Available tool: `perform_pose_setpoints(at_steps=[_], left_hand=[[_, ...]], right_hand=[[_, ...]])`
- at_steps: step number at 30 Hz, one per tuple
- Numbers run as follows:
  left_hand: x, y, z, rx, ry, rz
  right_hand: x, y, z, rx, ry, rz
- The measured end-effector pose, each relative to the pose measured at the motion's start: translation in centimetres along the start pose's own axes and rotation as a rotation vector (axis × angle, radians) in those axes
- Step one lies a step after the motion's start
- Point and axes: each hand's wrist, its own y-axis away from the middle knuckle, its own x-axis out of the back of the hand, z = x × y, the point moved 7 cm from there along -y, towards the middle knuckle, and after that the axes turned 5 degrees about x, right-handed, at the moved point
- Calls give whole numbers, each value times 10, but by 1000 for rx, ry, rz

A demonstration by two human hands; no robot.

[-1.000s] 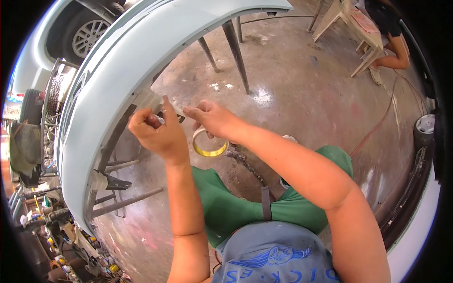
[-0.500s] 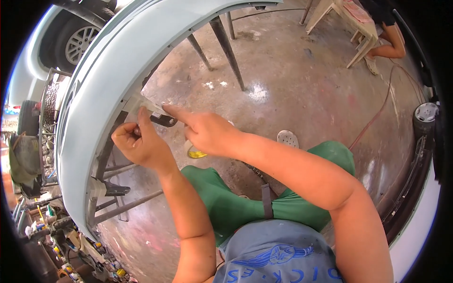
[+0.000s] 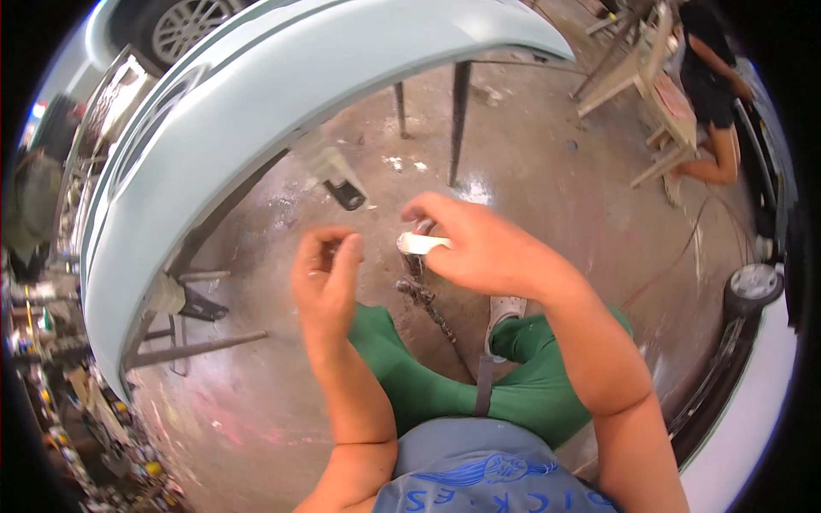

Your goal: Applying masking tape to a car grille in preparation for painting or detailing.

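My right hand (image 3: 479, 244) is closed around a roll of masking tape (image 3: 423, 244), whose pale edge shows between the fingers. To its left, my left hand (image 3: 329, 278) is raised with its fingers curled and the thumb near the index fingertip; what it holds, if anything, I cannot make out. Both hands are off the large pale blue-grey car bumper (image 3: 214, 128) that curves across the left and far side. A dark bracket (image 3: 345, 195) wrapped partly in pale tape juts from its inner edge, just beyond my hands. A second taped bracket (image 3: 203, 305) sticks out lower left.
Dark metal stand legs (image 3: 459, 124) hold up the bumper. A plastic chair (image 3: 637, 94) and another person (image 3: 714, 103) are at the far right. Cluttered bottles and parts (image 3: 85, 419) fill the lower left. A small wheel (image 3: 754, 289) lies at the right, beside a pale panel (image 3: 748, 393).
Both hands have come away from the taped bracket toward me. My right hand now grips the tape roll, seen earlier hanging under it. The view has shifted.
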Motion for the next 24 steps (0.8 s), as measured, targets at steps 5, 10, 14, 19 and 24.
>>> perform_pose_setpoints(at_steps=[5,10,14,19,24], left_hand=[[-10,-1,-14,-1,-55,131],[-42,-19,-56,-84,-11,181],[-46,-26,-62,-38,41,148],[-22,-11,-60,-91,46,278],[-1,7,-31,-239,122,332]], right_hand=[[13,-5,-1,117,-188,250],[8,-17,10,54,-324,259],[1,-19,0,23,-333,218],[0,-16,0,79,-253,246],[4,-9,-17,25,-244,203]])
